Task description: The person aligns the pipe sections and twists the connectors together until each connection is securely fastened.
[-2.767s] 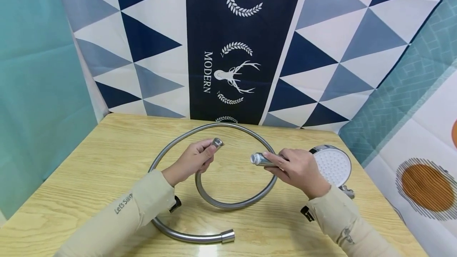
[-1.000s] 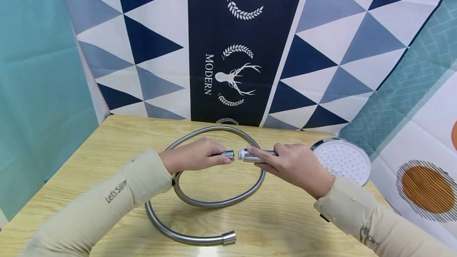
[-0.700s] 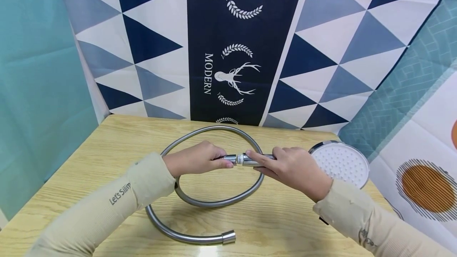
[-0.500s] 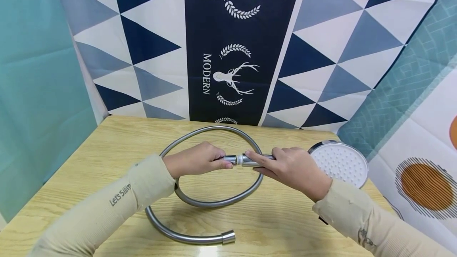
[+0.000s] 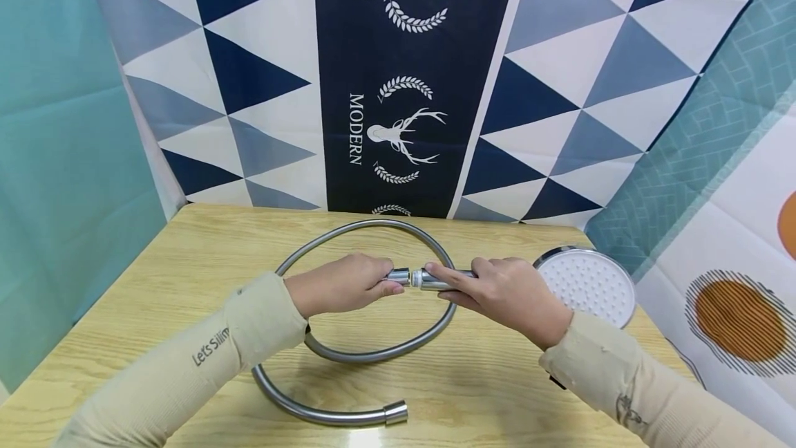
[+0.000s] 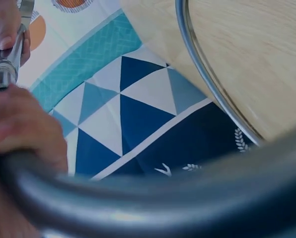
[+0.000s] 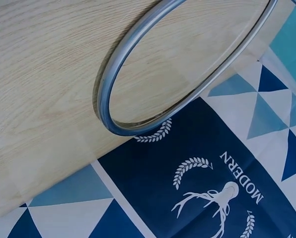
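In the head view my left hand [image 5: 348, 283] grips a metal shower hose [image 5: 385, 353] by its chrome end nut [image 5: 398, 276]. Facing it, my right hand [image 5: 513, 296] holds the handle of a shower head [image 5: 587, 285], index finger stretched along the chrome. The handle's pale threaded end [image 5: 416, 278] lines up with the nut at very close range; whether they touch I cannot tell. Beyond my right hand, the round white spray face tilts upward. In the left wrist view, a blurred stretch of hose runs from the left hand across the foreground.
The hose loops over the wooden table [image 5: 205, 261], its other end, a flared metal fitting [image 5: 396, 412], lying near the front. Behind the table hangs a patterned cloth [image 5: 261, 81]. Teal fabric [image 5: 68, 130] closes the left side, and a printed cloth [image 5: 740, 310] the right.
The hands have come together from well apart, bringing the hose nut up to the threaded handle. The spray face has moved rightward. Lately the left fingers have shifted slightly on the nut.
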`<state>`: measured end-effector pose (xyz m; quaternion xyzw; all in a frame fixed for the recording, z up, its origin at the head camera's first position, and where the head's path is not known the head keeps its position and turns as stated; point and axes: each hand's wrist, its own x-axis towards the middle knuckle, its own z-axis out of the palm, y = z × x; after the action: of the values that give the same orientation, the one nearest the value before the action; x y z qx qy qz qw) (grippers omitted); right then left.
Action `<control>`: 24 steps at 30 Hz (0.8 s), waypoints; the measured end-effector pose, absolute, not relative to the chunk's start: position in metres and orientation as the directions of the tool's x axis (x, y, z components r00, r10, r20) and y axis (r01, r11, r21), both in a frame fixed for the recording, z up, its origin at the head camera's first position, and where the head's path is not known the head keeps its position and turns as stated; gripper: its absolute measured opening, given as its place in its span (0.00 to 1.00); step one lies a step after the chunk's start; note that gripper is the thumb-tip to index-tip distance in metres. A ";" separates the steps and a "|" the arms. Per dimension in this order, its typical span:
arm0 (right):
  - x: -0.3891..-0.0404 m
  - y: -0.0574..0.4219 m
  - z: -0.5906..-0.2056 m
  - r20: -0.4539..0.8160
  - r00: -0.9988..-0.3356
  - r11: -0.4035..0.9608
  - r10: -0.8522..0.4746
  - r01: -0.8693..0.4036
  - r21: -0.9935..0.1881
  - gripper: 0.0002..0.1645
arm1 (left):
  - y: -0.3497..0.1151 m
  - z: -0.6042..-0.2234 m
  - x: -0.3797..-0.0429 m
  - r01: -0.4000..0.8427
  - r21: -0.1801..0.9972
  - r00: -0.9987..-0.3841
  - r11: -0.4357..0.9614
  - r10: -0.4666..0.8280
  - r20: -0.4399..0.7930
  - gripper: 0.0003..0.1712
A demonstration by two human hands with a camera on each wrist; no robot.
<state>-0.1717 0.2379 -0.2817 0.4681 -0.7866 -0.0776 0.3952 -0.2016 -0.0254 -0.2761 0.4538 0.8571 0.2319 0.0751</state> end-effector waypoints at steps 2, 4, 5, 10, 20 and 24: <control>-0.172 0.238 -0.282 0.554 -0.241 0.548 -0.797 -0.674 0.495 0.28 | -0.025 -0.275 -0.201 0.741 0.476 -0.559 0.473 0.828 0.048 0.11; -0.172 0.238 -0.282 0.559 -0.234 0.546 -0.796 -0.676 0.495 0.27 | -0.025 -0.274 -0.200 0.731 0.503 -0.542 0.462 0.840 0.015 0.10; -0.171 0.238 -0.282 0.560 -0.232 0.545 -0.796 -0.677 0.494 0.27 | -0.025 -0.274 -0.200 0.723 0.518 -0.535 0.456 0.845 0.004 0.10; -0.170 0.239 -0.283 0.558 -0.242 0.551 -0.794 -0.676 0.490 0.28 | -0.026 -0.272 -0.203 0.700 0.577 -0.512 0.422 0.859 -0.008 0.10; -0.166 0.242 -0.286 0.547 -0.242 0.542 -0.802 -0.679 0.495 0.28 | -0.024 -0.279 -0.204 0.771 0.524 -0.468 0.362 0.880 0.080 0.11; -0.166 0.243 -0.286 0.544 -0.230 0.533 -0.807 -0.680 0.503 0.27 | -0.023 -0.281 -0.205 0.789 0.505 -0.458 0.349 0.882 0.106 0.11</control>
<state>-0.1660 0.2425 -0.2855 0.4764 -0.7801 -0.0798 0.3976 -0.2047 -0.0228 -0.2811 0.5121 0.8160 0.2514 0.0927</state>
